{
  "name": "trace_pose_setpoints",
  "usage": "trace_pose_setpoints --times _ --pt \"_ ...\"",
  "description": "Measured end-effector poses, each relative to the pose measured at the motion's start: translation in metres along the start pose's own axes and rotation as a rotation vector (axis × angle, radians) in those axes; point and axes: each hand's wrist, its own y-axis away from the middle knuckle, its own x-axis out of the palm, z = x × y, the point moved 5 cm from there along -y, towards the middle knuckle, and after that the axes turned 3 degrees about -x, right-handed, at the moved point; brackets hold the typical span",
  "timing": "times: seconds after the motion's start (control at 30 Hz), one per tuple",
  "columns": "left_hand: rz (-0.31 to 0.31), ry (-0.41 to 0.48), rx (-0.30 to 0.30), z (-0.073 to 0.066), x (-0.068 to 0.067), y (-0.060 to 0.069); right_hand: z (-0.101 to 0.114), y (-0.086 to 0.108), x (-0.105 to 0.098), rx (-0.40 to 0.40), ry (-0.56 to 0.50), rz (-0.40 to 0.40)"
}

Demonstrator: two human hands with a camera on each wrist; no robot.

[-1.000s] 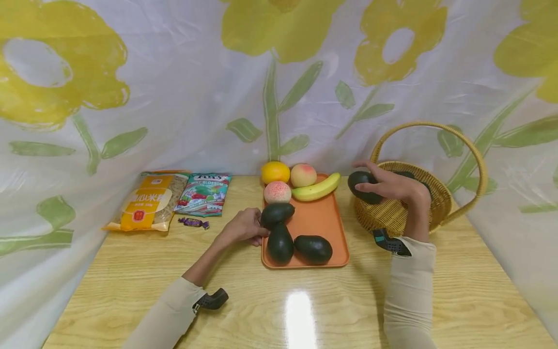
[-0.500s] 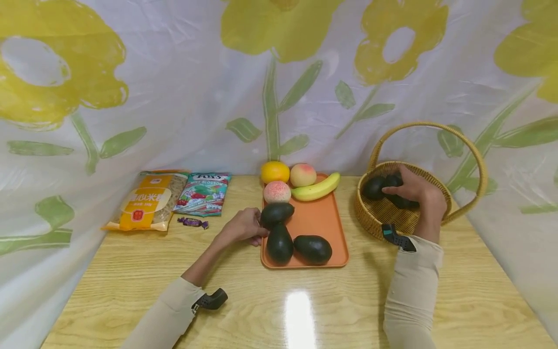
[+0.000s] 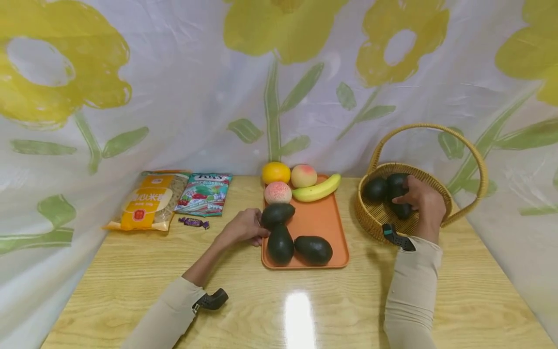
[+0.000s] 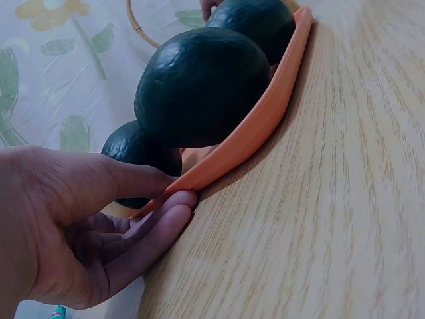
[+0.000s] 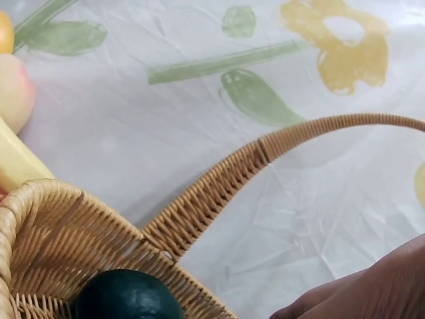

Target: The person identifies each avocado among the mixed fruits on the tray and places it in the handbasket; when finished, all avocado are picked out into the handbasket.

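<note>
At the left edge of the orange tray (image 3: 316, 219), my left hand (image 3: 241, 227) pinches the rim; in the left wrist view the thumb of that hand (image 4: 86, 212) lies on the rim (image 4: 249, 143), fingers outside it. Dark green avocados (image 3: 280, 244) lie on the tray beside that hand. Inside the wicker basket (image 3: 368, 218), my right hand (image 3: 425, 201) has its thumb and fingers round a dark avocado (image 3: 398, 210), its fingertips partly hidden. Another avocado (image 3: 375, 189) sits to the left in the basket. The right wrist view shows only part of the hand (image 5: 372, 289).
An orange fruit (image 3: 275, 173), two peaches (image 3: 278, 192) and a banana (image 3: 317, 189) are at the tray's back. To the left lie a yellow food bag (image 3: 150, 201), a green candy bag (image 3: 205, 195) and a purple wrapped candy (image 3: 193, 222). The basket handle (image 3: 436, 127) arches above the basket.
My right hand has carried an avocado from the basket's left rim down inside, and the avocados there have shifted slightly. My left hand stays at the tray.
</note>
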Motion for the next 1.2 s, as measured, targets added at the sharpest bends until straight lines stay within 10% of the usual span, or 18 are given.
trace_pose_setpoints --times 0.63,0.93,1.2 --pt "0.003 0.015 -0.02 0.002 -0.001 -0.002 0.007 0.006 -0.009 -0.071 0.044 -0.064" --pt "0.007 0.024 -0.024 0.002 0.001 -0.001 0.041 0.007 -0.018 -0.325 0.108 -0.155" --pt "0.003 0.015 -0.016 0.003 0.0 -0.002 0.115 0.025 -0.018 -0.679 0.048 -0.224"
